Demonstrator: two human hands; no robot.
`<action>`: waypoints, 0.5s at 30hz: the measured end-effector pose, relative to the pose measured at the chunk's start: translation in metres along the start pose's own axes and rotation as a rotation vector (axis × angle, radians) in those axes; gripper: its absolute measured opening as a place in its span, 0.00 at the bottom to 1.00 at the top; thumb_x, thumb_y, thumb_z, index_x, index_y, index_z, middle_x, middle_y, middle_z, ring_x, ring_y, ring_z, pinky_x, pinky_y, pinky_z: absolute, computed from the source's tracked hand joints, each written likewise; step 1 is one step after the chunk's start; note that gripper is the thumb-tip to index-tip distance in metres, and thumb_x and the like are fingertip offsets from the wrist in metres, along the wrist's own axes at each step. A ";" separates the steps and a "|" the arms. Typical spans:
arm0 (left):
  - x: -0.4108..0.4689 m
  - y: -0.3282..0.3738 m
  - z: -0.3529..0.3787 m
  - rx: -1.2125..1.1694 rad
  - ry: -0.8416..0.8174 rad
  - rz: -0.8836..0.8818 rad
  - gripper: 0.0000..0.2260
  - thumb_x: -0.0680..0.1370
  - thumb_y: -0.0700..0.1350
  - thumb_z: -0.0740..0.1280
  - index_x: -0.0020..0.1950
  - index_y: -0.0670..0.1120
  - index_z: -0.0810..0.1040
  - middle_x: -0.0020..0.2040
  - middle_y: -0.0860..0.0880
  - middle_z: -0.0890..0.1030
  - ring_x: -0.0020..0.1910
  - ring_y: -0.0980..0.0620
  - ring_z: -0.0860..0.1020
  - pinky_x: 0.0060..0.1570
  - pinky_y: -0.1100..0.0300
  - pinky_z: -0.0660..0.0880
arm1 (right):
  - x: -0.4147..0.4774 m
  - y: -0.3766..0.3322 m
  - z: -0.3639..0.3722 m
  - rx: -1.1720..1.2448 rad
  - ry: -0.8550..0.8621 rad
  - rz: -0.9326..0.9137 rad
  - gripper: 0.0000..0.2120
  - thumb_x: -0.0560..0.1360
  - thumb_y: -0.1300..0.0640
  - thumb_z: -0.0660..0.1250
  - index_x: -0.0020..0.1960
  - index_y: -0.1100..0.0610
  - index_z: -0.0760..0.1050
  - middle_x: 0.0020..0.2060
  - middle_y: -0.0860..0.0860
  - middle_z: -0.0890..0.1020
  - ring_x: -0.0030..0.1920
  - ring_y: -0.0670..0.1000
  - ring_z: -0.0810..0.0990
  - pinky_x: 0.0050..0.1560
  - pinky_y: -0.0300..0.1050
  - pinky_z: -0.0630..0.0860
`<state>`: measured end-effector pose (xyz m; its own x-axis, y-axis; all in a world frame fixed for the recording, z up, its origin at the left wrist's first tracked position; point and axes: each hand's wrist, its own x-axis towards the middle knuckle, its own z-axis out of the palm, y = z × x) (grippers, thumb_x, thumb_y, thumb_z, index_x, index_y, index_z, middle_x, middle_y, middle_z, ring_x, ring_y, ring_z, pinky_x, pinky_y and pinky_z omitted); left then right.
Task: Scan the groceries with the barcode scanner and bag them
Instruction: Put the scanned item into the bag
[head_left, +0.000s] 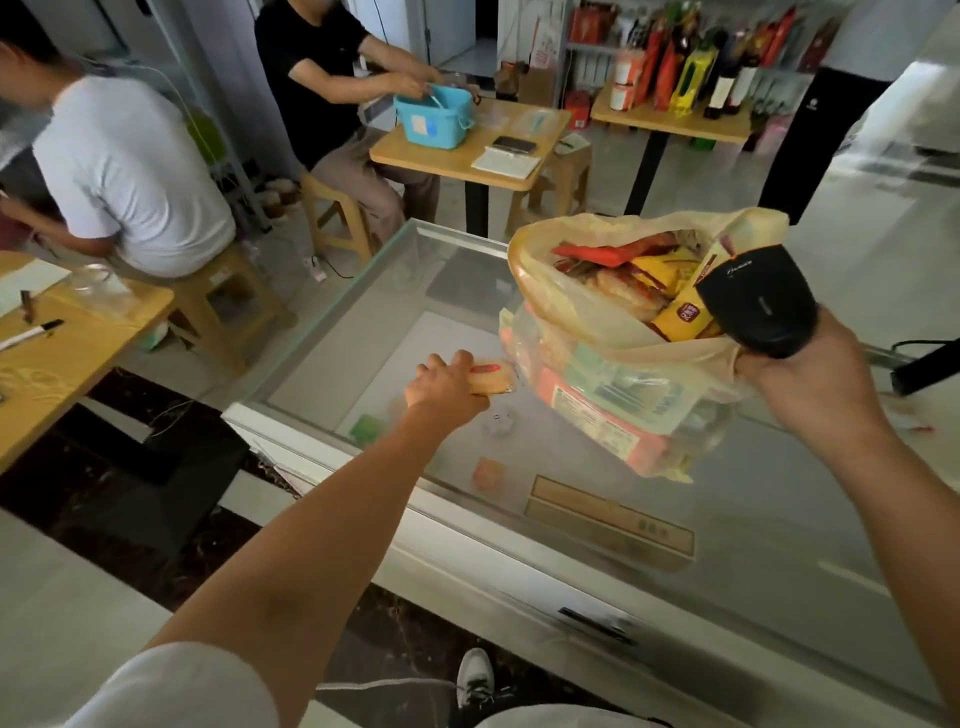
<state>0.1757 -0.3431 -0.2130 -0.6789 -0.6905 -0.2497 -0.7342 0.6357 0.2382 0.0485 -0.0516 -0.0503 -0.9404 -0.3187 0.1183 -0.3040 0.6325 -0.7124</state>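
Observation:
A translucent yellowish plastic bag (618, 384), stuffed with several packaged snacks, hangs above the glass counter (597, 519). My right hand (808, 384) grips both the black barcode scanner (758, 301) and the bag's right edge, lifting the bag. My left hand (449, 382) reaches out over the counter and holds a small snack packet (493, 376) with a red label, just left of the bag's lower side. Red, orange and yellow packets show through the bag's open mouth.
Under the glass lie a green packet (366, 428), a pink one (488, 473) and flat boxes (608, 514). Two seated people work at wooden tables (467, 161) behind and left. A shelf table with bottles (675, 114) stands at the back right. A black cable (922, 358) lies at right.

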 end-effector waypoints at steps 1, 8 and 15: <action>0.000 -0.003 -0.003 -0.067 0.009 -0.013 0.24 0.75 0.57 0.65 0.69 0.52 0.65 0.60 0.42 0.71 0.59 0.39 0.73 0.53 0.47 0.73 | -0.001 -0.001 0.000 -0.024 -0.006 -0.016 0.20 0.69 0.61 0.72 0.61 0.54 0.75 0.54 0.58 0.81 0.56 0.61 0.78 0.54 0.54 0.74; -0.003 -0.022 -0.039 -0.838 0.235 -0.204 0.16 0.81 0.48 0.64 0.65 0.41 0.73 0.55 0.39 0.80 0.49 0.38 0.80 0.40 0.50 0.82 | 0.000 -0.005 -0.002 -0.170 -0.023 -0.106 0.17 0.70 0.59 0.71 0.58 0.55 0.75 0.47 0.58 0.82 0.49 0.63 0.80 0.44 0.49 0.73; -0.053 0.078 -0.160 -1.013 0.863 0.635 0.15 0.81 0.46 0.64 0.68 0.49 0.72 0.61 0.48 0.78 0.60 0.57 0.77 0.60 0.65 0.72 | 0.008 0.000 -0.004 0.125 0.035 0.052 0.20 0.70 0.54 0.74 0.61 0.51 0.76 0.47 0.50 0.82 0.49 0.54 0.79 0.47 0.45 0.73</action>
<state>0.1553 -0.3117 -0.0307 -0.3980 -0.6131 0.6824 0.2424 0.6471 0.7228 0.0401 -0.0514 -0.0464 -0.9597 -0.2620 0.1014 -0.2357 0.5542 -0.7983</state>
